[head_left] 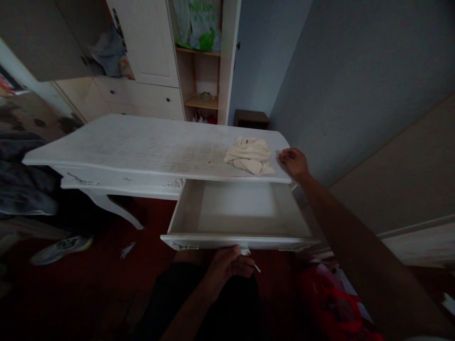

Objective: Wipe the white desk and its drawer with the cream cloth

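Observation:
A white desk drawer (pixel 236 208) is pulled out toward me, and its inside is bare. My left hand (pixel 229 266) grips the handle (pixel 245 251) at the middle of the drawer front. A thin white piece (pixel 257 268) sticks out by its fingers. At the right end of the desk top (pixel 149 142), my right hand (pixel 294 161) rests with curled fingers against the edge; whatever is inside them is hidden. Beside it on the desk lies a crumpled cream cloth (pixel 250 155). Grey smudges mark the white surface left of the cloth.
Behind the desk stands a white wardrobe (pixel 152 42) with open shelves holding a plastic bag (pixel 201 23). A grey wall (pixel 348 85) runs along the right. On the floor are a red bag (pixel 330 298) at right and a shoe (pixel 62 248) at left.

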A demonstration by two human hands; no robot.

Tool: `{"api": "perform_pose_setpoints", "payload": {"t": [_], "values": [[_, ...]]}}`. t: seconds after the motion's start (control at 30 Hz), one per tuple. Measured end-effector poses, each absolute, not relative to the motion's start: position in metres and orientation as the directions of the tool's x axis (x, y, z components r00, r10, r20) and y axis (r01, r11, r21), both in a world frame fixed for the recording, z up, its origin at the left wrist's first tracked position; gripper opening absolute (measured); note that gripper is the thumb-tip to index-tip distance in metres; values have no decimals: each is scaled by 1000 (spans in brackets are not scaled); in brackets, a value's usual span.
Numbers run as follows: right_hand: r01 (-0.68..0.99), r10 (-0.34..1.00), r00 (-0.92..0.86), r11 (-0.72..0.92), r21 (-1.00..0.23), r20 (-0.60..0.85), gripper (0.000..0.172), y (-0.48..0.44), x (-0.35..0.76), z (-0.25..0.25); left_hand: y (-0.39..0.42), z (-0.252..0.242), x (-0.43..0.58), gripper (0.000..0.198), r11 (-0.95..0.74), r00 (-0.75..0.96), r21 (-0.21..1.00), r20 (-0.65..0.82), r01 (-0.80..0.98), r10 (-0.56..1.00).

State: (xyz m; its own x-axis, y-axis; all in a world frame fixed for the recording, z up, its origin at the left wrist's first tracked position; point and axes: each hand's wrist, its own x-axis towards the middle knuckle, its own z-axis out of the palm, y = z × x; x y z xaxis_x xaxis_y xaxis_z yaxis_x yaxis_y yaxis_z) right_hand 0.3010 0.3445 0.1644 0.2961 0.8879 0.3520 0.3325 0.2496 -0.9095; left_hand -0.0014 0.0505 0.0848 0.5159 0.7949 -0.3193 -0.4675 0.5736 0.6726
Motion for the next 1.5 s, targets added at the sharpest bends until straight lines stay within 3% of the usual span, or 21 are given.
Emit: {"api": "perform_pose_setpoints", "payload": {"t": [0.43,1.03,1.5], "values": [[287,905,300,216,-933,302,18,339,299,168,110,74,10,64,507,361,666,-359,-547,861],[261,896,331,216,-941,297,19,339,299,166,204,90,38,45,429,164,610,-442,-666,882],[282,899,319,211,-936,299,24,333,296,172,223,86,46,44,386,137,613,-414,-689,900]]}}
